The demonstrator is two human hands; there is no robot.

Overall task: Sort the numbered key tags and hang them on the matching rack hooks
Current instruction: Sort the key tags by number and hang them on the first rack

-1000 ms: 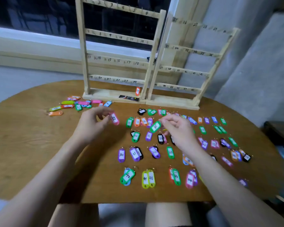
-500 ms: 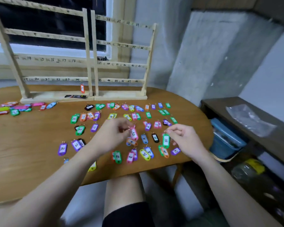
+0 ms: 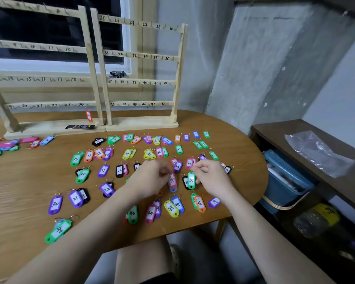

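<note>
Wooden table (image 3: 25,181) strewn with numbered key tags, two wooden racks (image 3: 139,83) standing at its far edge.
Left hand (image 3: 150,179) pinches a pink tag (image 3: 172,182) by its ring, while the right hand (image 3: 211,177) pinches a green tag (image 3: 191,180) just beside it; both tags hang low over the table's middle rows.

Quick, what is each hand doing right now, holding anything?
Left hand: pinching the pink tag by its ring.
Right hand: pinching the green tag by its top.
</note>
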